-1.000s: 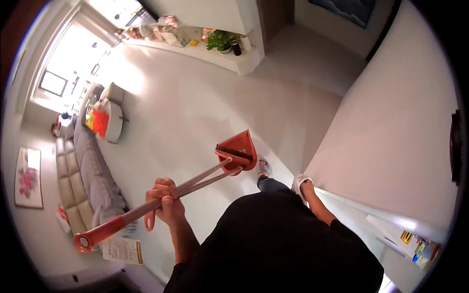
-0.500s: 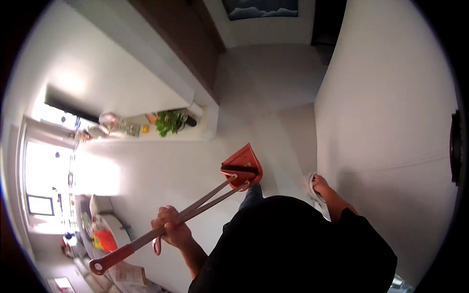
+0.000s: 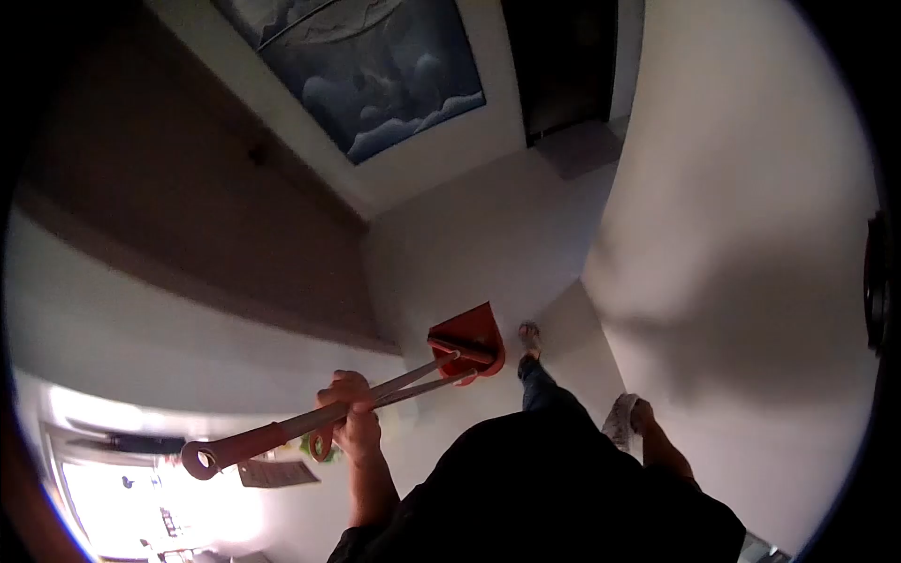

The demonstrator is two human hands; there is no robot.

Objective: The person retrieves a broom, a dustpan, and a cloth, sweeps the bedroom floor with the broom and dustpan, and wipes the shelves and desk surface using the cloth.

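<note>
Two long handles are gripped together in my left hand (image 3: 355, 420), its fingers wrapped round them. One belongs to a red dustpan (image 3: 479, 326), held out ahead of my body over the floor. The other is that of a broom (image 3: 253, 443), with a hanging hole at its top end; its head lies in the dustpan. Low on the right, my right hand (image 3: 644, 416) is closed on a bunched whitish cloth (image 3: 619, 420). Part of that hand is hidden by the cloth.
A pale wall (image 3: 732, 178) runs close along my right side. A brown panelled wall (image 3: 206, 188) stands to the left. Ahead are a large blue picture (image 3: 394, 94), a dark doorway (image 3: 563, 70) and a mat (image 3: 577, 150). My foot (image 3: 530, 336) is on the floor beside the dustpan.
My view has turned and moved forward, so the picture and doorway look nearer and the plant shelf has mostly slipped from sight. Both hands keep their holds. One foot has come forward.
</note>
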